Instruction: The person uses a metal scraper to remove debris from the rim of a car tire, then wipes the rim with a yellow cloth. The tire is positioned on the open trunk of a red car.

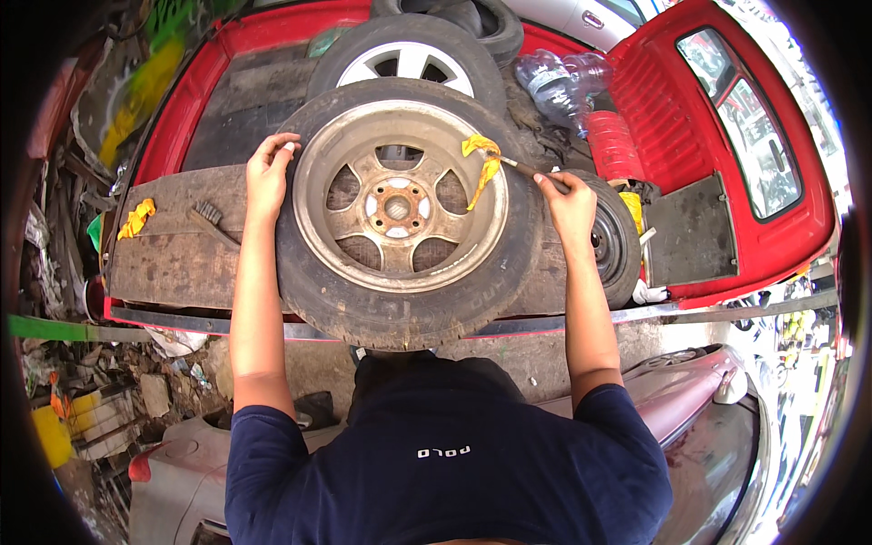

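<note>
A dirty car wheel [398, 207], with a black tyre around a grey rim, leans in front of me with its face toward me. My left hand [271, 174] is closed at the tyre's left edge, thumb and fingers against the rubber. In my right hand [572, 204] is a thin brown-handled tool [530, 170] with a light metal part, and its far end is hidden by cloth. A crumpled yellow rag [488, 168] hangs over that end and lies against the right side of the rim.
Behind stands another wheel [413, 56] with a silver rim; a smaller black wheel [610, 238] is at the right. A wire brush [214, 223] and yellow cloth [136, 221] lie on the wooden boards [177, 263] in the red truck bed. Plastic bottles [556, 84] lie at the back right.
</note>
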The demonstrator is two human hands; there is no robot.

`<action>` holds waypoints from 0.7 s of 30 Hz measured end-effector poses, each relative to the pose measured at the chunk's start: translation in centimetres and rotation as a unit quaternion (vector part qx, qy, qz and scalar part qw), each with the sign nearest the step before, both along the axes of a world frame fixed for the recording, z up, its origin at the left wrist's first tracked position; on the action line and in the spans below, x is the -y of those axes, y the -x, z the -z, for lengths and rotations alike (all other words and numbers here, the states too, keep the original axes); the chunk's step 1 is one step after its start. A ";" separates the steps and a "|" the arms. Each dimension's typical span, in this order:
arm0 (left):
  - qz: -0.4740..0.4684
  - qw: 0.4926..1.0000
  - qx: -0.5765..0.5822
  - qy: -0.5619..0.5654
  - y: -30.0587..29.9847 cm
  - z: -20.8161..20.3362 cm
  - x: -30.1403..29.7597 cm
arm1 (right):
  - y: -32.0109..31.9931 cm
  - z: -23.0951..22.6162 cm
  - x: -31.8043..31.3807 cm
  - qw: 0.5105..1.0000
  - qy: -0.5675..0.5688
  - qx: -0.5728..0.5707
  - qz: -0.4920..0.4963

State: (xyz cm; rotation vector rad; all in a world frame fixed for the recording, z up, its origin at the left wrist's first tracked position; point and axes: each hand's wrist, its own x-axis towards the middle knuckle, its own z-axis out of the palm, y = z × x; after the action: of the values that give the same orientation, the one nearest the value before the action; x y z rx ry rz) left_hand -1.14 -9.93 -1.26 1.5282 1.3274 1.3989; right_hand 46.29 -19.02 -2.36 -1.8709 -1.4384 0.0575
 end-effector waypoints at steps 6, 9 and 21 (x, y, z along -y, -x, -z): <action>0.005 1.000 0.008 -0.008 -0.1 -0.1 0.0 | 1.1 -1.9 1.0 0.994 0.038 0.069 -0.077; 0.009 1.000 0.011 -0.002 0.1 0.0 0.0 | 1.7 -1.7 0.8 0.992 0.068 0.091 -0.048; 0.012 1.000 0.012 -0.017 0.5 0.7 -0.3 | 1.1 -2.6 0.4 0.988 0.090 0.106 -0.069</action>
State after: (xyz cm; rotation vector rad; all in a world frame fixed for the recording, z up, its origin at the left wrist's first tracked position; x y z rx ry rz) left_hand -1.62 -9.61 -1.93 1.5411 1.2734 1.4274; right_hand 45.19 -19.42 0.21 -1.9666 -1.7581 0.0587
